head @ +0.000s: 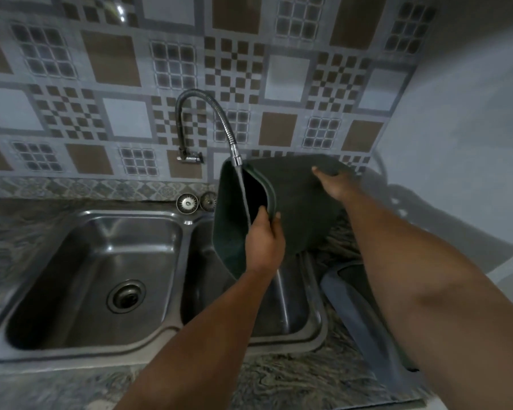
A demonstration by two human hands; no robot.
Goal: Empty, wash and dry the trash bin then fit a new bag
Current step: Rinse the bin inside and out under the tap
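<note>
left hand (264,241) grips trash bin (296,202) rim, right hand (335,184) steadies base, fingers hidden; washing under faucet (219,125) stream; next, swirl, tip into sink (71,344).
</note>
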